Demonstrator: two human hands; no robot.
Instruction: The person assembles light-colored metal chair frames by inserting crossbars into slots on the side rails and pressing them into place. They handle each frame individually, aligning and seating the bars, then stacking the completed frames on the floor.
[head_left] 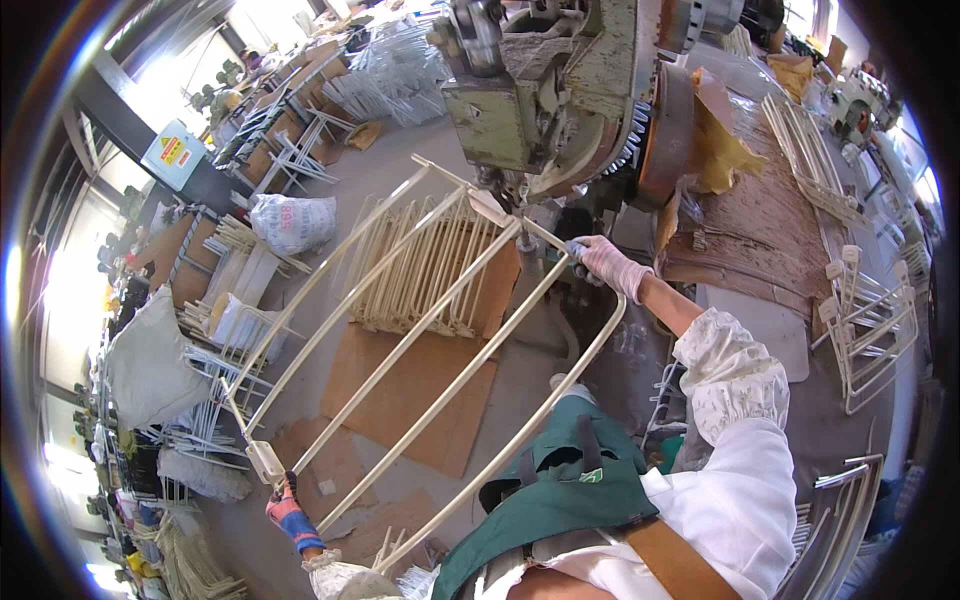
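A large cream-coloured metal tube frame [407, 349] with several parallel bars slants across the middle, held between both hands. My left hand [290, 515], in a pink and blue glove, is closed around its near-left end beside a pale oblong fitting [265, 462]. My right hand [612, 266], in a pale pink glove with greyish fingertips, grips the far end near the rounded corner. A second pale fitting [490, 207] on that end sits under the head of a green machine [545, 110]. Whether the machine touches it I cannot tell.
Similar frames [430, 270] stand stacked on brown cardboard [410, 400] beneath the held frame. A brown-topped bench [750, 245] is right of the machine's large wheel [668, 135]. More frames [868, 320] stand at the right; a white sack [292, 222] lies left.
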